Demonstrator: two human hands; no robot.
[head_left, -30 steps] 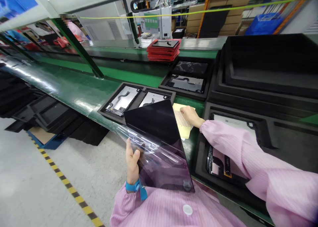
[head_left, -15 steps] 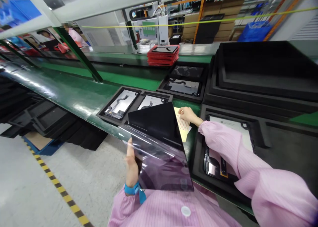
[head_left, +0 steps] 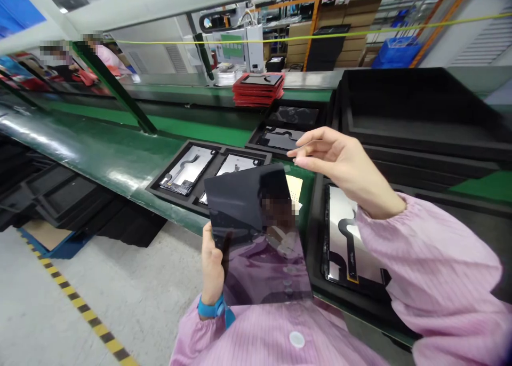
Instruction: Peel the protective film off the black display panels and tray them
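Observation:
My left hand [head_left: 212, 270] grips the left edge of a dark glossy panel [head_left: 256, 232], held tilted above my lap, with its fingers wrapped round the edge. The panel's surface mirrors my pink smock. My right hand [head_left: 340, 163] hovers above the panel's upper right corner, thumb and forefinger pinched together; whether anything sits between them is too small to tell. Behind the panel, a yellow dotted sticker sheet [head_left: 295, 187] lies on the green belt.
A black foam tray [head_left: 316, 232] on the right holds a silver panel with a flex cable. A two-slot tray [head_left: 208, 168] with similar panels lies further along the green conveyor [head_left: 100, 147]. Stacked black trays [head_left: 420, 120] and red trays [head_left: 258, 87] stand behind. Other people work at the far left.
My right hand has lifted off the yellow sticker sheet and risen above the panel in a pinch. The loose clear film over the panel no longer shows. My left hand keeps its hold.

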